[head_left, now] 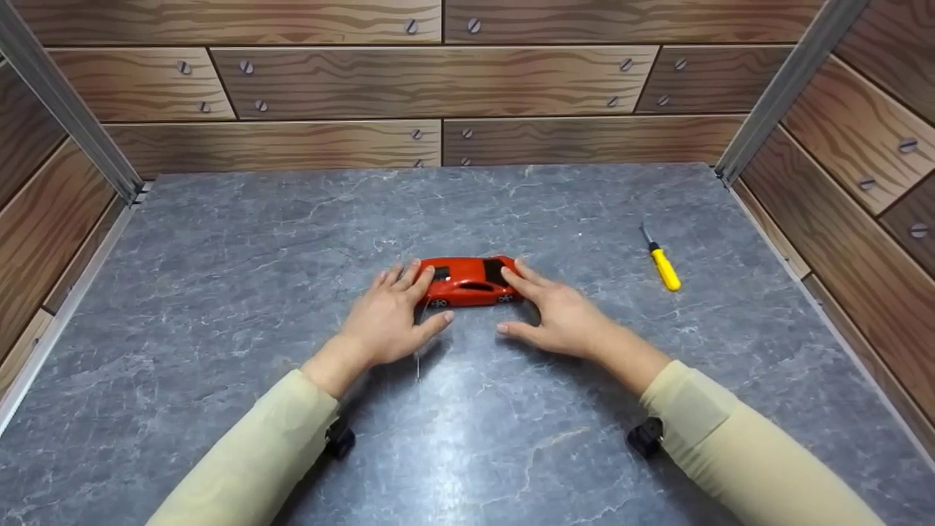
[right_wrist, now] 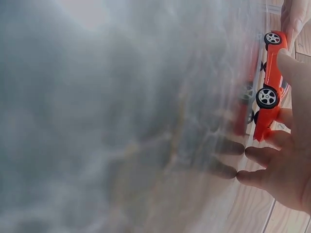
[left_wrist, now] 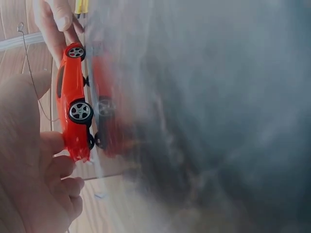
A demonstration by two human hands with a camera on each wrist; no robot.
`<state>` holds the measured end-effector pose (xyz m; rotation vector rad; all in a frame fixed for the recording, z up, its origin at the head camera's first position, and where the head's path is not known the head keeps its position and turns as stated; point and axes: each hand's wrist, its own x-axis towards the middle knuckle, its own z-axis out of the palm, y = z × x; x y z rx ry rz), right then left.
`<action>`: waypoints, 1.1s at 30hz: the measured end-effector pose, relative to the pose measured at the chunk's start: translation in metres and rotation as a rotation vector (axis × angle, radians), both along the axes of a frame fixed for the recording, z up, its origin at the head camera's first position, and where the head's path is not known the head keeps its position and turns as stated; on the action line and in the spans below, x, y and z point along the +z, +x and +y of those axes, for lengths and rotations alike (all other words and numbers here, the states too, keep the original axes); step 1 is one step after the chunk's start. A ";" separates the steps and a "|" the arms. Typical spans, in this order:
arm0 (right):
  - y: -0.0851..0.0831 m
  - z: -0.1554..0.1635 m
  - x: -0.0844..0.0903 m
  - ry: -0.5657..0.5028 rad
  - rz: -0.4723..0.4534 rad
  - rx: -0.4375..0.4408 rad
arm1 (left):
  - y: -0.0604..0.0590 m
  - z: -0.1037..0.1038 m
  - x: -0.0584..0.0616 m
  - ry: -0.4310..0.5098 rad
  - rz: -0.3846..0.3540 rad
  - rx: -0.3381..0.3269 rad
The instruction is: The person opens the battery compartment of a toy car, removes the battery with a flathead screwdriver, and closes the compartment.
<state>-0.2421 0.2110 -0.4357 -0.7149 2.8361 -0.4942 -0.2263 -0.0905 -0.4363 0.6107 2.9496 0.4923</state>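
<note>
A red toy car with black windows stands on its wheels on the grey marbled tabletop. My left hand lies at its left end, fingers extended and fingertips touching the bodywork. At the other end, my right hand touches the car with its index and middle fingers stretched out. Both thumbs point inward in front of the car, apart from it. A thin wire with a small loop at its tip rises from the car beside my left hand. Silver-spoked wheels show in the right wrist view.
A screwdriver with a yellow handle lies on the tabletop to the right. Wood-patterned panels with printed screws stand behind and at both sides, with metal posts at the back corners.
</note>
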 end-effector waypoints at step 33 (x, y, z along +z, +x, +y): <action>0.050 0.005 0.005 0.073 0.060 0.050 | 0.049 0.003 0.004 -0.003 0.033 -0.058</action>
